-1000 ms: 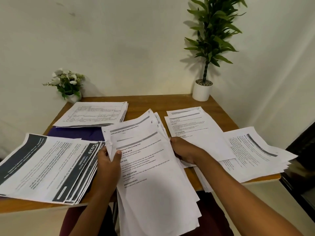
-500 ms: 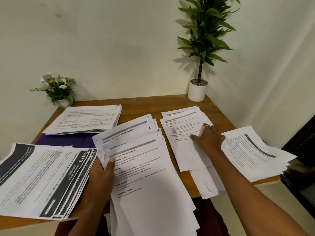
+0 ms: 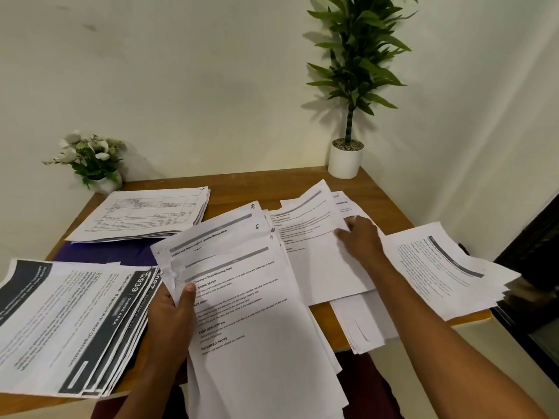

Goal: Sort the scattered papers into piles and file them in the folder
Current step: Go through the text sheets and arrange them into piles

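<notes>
Although piles (image 3: 69, 322) already lie across the counter (image 3: 242, 186) and the purple folder (image 3: 99, 252) waits at middle left, I judge sorting unfinished: my left hand (image 3: 169, 322) grips a fanned sheaf (image 3: 257, 297) at centre, while my right hand (image 3: 363, 240) touches the centre-right pile (image 3: 326, 267), grip unclear to me.

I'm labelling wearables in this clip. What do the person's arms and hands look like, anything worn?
Both forearms are bare as far as the frame shows: no sleeve, watch, bracelet or glove in view. The left hand shows no jewellery. The right hand wears a thin, pale ring on one finger.
</notes>
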Demonstrator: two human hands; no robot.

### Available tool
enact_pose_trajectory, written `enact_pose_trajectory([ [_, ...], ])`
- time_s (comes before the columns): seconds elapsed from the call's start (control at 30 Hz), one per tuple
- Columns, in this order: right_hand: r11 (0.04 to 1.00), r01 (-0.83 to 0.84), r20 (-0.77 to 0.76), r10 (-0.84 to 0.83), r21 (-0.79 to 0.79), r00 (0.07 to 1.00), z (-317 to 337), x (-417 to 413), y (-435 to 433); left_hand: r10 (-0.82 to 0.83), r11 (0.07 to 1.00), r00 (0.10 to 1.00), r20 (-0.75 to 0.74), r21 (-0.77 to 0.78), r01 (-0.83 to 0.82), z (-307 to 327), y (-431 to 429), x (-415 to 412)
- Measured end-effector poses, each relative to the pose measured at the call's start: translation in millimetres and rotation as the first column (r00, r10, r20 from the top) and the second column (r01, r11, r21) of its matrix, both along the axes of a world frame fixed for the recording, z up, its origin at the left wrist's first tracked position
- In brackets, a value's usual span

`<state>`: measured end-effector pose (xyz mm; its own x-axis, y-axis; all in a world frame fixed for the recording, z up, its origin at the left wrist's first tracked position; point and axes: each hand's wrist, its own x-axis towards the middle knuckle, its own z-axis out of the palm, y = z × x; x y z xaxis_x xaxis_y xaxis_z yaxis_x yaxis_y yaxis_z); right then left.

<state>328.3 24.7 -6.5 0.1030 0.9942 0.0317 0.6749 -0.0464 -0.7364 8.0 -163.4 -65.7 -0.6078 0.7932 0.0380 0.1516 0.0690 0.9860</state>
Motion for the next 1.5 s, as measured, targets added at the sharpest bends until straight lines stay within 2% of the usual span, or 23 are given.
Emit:
enact_pose_trajectory([
  [0.17,0.979,-0.195,0.050,0.198,-0.059,0.979,-7.8,-33.0,-15.1,0.005,1.000,1.000,0.004,0.012,-0.005,-1.6,-0.6,-0.2],
  [0.27,0.946,-0.303,0.023,0.308,-0.114,0.951,-14.9,-39.1,-14.8,0.007,1.000,1.000,0.005,0.007,-0.008,-1.5,-0.7,0.0],
  [0.37,0.989,-0.128,0.148,0.116,0.076,0.982,-14.5,-27.4,-3.2,-0.004,1.000,1.000,0.003,-0.007,0.004,-1.9,0.2,-0.9],
  [0.43,0.982,-0.001,0.287,-0.054,0.188,0.956,-11.4,-10.2,9.0,-0.007,1.000,1.000,0.006,-0.007,0.007,-2.5,0.4,-1.1],
  [0.5,0.985,0.106,0.403,-0.152,0.135,0.902,-8.4,9.0,21.9,-0.002,1.000,1.000,-0.003,-0.006,0.002,-2.9,0.2,-0.7],
  [0.57,0.986,0.168,0.425,-0.159,0.018,0.891,-11.6,24.0,34.9,0.002,1.000,1.000,-0.003,-0.002,-0.002,-2.4,0.3,0.0],
  [0.67,0.986,0.166,0.375,-0.148,-0.016,0.915,-17.1,33.7,45.9,0.006,1.000,1.000,-0.010,-0.004,-0.006,-0.3,0.4,1.1],
  [0.8,0.978,0.195,0.372,-0.209,0.074,0.905,-13.3,34.9,47.0,0.004,1.000,0.999,-0.037,-0.004,-0.004,0.4,-0.9,1.3],
  [0.9,0.970,0.198,0.308,-0.234,0.143,0.922,-16.9,34.4,47.6,0.008,1.000,1.000,-0.024,-0.001,-0.008,0.3,-1.3,0.7],
  [0.97,0.964,0.198,0.207,-0.233,0.175,0.950,-15.9,33.8,46.5,-0.001,1.000,1.000,-0.019,0.002,0.001,1.4,-1.6,1.1],
  [1.07,0.968,0.196,-0.026,-0.194,0.156,0.981,-8.6,31.8,41.9,-0.007,1.000,1.000,-0.005,0.006,0.007,2.6,-2.0,1.0],
  [1.13,0.968,0.197,-0.100,-0.183,0.155,0.978,-6.7,31.2,40.8,-0.005,1.000,1.000,-0.003,0.007,0.005,1.6,-2.5,0.0],
  [1.33,0.972,0.191,-0.104,-0.178,0.133,0.978,-3.8,35.9,40.4,0.000,1.000,1.000,-0.010,-0.009,0.000,0.3,-3.2,-0.7],
  [1.5,0.966,0.216,-0.168,-0.191,0.145,0.967,-4.9,42.2,43.1,0.009,1.000,0.999,-0.031,-0.004,-0.009,1.1,-3.3,1.3],
])
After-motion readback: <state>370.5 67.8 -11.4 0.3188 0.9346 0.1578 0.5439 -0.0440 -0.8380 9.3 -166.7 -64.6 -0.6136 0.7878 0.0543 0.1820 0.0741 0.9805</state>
